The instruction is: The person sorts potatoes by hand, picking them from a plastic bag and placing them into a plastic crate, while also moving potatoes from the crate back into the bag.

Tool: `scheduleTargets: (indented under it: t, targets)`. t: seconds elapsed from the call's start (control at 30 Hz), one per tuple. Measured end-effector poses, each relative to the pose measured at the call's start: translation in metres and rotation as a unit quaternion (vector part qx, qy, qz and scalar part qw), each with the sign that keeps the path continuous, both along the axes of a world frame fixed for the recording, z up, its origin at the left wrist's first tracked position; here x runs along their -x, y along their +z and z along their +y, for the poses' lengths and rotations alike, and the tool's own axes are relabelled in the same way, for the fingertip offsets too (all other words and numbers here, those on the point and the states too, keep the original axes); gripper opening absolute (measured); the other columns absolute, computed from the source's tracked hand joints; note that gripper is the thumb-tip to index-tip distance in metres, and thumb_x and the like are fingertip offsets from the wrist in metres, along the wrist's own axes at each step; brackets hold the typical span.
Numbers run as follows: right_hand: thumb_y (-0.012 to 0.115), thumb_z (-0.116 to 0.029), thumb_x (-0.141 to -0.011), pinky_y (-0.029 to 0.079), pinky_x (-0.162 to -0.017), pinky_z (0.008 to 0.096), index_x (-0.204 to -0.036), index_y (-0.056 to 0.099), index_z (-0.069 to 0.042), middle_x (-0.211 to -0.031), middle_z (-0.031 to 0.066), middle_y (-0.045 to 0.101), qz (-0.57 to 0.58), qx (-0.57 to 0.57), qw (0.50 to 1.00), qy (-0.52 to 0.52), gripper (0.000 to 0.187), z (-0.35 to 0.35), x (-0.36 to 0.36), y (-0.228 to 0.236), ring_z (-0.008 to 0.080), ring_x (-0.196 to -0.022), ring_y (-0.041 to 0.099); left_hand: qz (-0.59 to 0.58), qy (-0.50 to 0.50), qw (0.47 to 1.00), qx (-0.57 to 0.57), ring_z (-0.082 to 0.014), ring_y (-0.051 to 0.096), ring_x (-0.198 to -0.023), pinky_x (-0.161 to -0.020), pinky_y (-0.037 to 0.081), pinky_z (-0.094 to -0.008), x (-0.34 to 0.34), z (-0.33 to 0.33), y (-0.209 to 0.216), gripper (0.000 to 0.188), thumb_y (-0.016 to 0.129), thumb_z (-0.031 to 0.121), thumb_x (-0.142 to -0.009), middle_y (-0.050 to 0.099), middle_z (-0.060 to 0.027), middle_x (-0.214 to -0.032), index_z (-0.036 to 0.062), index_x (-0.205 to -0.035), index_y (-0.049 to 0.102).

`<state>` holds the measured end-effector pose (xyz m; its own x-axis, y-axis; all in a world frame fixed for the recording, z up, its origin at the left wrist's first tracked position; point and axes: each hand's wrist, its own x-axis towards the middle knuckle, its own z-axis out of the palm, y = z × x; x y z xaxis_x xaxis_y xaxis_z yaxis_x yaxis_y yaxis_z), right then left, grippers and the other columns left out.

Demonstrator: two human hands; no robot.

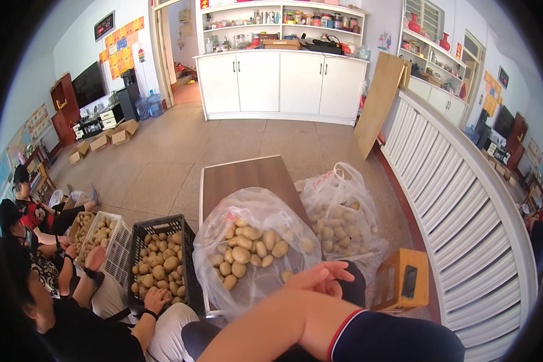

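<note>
My left hand (318, 279) hovers at the near right edge of a clear plastic bag of potatoes (247, 244), fingers apart and pointing right, holding nothing. Its bare forearm comes up from the lower edge beside a dark hem with red and white trim (368, 338). A second clear bag of potatoes (339, 217) stands just beyond the hand. Both bags rest at the near end of a low brown table (247, 178). My right hand is out of view.
People sit at the left; one person's hand (157, 298) rests on a black crate of potatoes (161, 256), beside a white crate (105, 238). A small wooden stool (404, 280) stands at the right, by a white slatted wall (464, 205). White cabinets (280, 81) stand across the tiled floor.
</note>
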<state>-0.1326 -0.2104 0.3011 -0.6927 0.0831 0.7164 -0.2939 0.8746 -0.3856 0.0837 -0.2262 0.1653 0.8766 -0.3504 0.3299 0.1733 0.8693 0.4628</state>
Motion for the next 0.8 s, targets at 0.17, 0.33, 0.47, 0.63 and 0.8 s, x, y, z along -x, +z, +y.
scheduleTargets:
  t: [0.17, 0.33, 0.47, 0.63, 0.8]
  targets:
    - [0.060, -0.048, -0.087, 0.050, -0.081, 0.0438, -0.090, 0.063, -0.008, -0.093, 0.0160, 0.065, -0.080, 0.167, 0.970, -0.160, 0.041, 0.021, -0.098, 0.005, 0.0292, -0.095, 0.065, 0.240, 0.226, 0.898, -0.291, -0.0142, 0.062, -0.077, -0.066, 0.051, -0.0281, -0.014, 0.047, -0.113, 0.032, 0.057, 0.014, -0.094, 0.064, -0.0095, -0.113, 0.0026, -0.123, 0.056]
    - [0.063, -0.019, -0.087, 0.046, -0.075, 0.0361, -0.101, 0.056, -0.004, -0.090, 0.0121, 0.056, 0.081, 0.234, 0.883, -0.399, 0.021, 0.031, -0.184, -0.103, 0.0288, -0.086, 0.058, 0.406, 0.361, 0.775, -0.323, -0.0173, 0.063, -0.075, -0.059, 0.050, -0.0322, 0.027, 0.132, -0.133, 0.020, 0.055, 0.014, -0.092, 0.066, -0.0056, -0.100, 0.0039, -0.108, 0.060]
    - [0.062, -0.016, -0.090, 0.048, -0.074, 0.0300, -0.104, 0.056, -0.004, -0.090, 0.0075, 0.060, 0.136, 0.461, 0.718, -0.503, 0.020, 0.007, -0.244, -0.184, 0.0142, -0.082, 0.059, 0.331, 0.452, 0.805, -0.196, -0.0149, 0.060, -0.077, -0.063, 0.049, -0.0295, 0.052, 0.200, -0.153, 0.013, 0.053, 0.016, -0.093, 0.061, -0.0027, -0.084, 0.0066, -0.099, 0.061]
    - [0.065, -0.016, -0.083, 0.046, -0.086, 0.0405, -0.108, 0.055, -0.001, -0.104, 0.0170, 0.059, -0.037, 0.401, 0.595, -0.695, 0.032, -0.020, -0.299, -0.308, 0.0326, -0.098, 0.058, 0.405, 0.527, 0.734, -0.144, -0.0205, 0.059, -0.075, -0.065, 0.050, -0.0338, 0.070, 0.232, -0.127, 0.017, 0.058, 0.019, -0.092, 0.061, -0.0048, -0.097, 0.0082, -0.106, 0.058]
    - [0.066, -0.014, -0.080, 0.046, -0.087, 0.0436, -0.112, 0.053, -0.001, -0.109, 0.0191, 0.055, -0.111, 0.310, 0.583, -0.743, 0.037, -0.043, -0.335, -0.342, 0.0378, -0.102, 0.055, 0.437, 0.551, 0.707, -0.072, -0.0211, 0.059, -0.076, -0.067, 0.050, -0.0343, 0.085, 0.237, -0.143, 0.020, 0.059, 0.019, -0.092, 0.061, -0.0046, -0.100, 0.0086, -0.109, 0.057]
